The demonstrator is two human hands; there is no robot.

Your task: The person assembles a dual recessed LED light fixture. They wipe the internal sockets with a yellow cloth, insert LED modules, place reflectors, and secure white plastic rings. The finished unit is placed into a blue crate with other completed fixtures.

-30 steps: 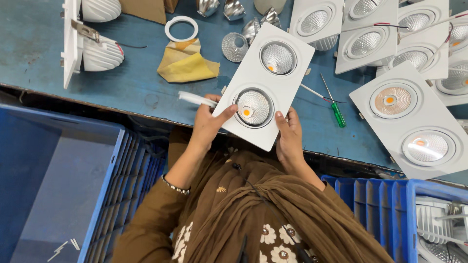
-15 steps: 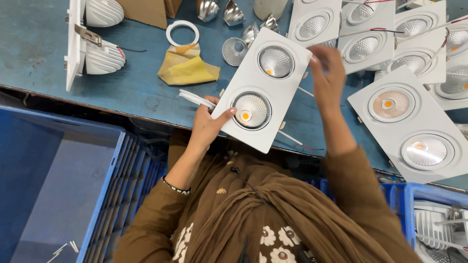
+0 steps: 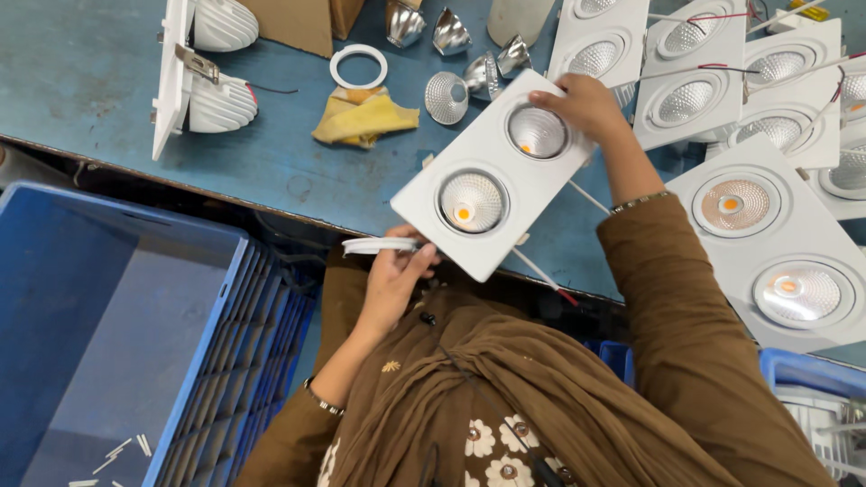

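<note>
A white rectangular twin-lamp fixture (image 3: 541, 194) lies slantwise over the near edge of the blue worktable (image 3: 108, 99), both round lamps facing up. My right hand (image 3: 586, 106) grips its far end, fingers next to the upper lamp. My left hand (image 3: 392, 281) is just below the fixture's near corner and pinches a thin white ring (image 3: 374, 245) at the table's edge. A thin screwdriver (image 3: 541, 275) with a red tip pokes out from under the fixture.
More white twin fixtures (image 3: 776, 243) lie to the right and stacked at the back right (image 3: 695, 81). Silver reflectors (image 3: 448, 95), a yellow cloth (image 3: 365, 117), a white ring (image 3: 358, 66) and a fixture on its side (image 3: 194, 77) are behind. Blue crate (image 3: 117, 343) at lower left.
My right hand has gone from the fixture's near edge up to its far end. My left hand has slid back off the fixture with the white ring.
</note>
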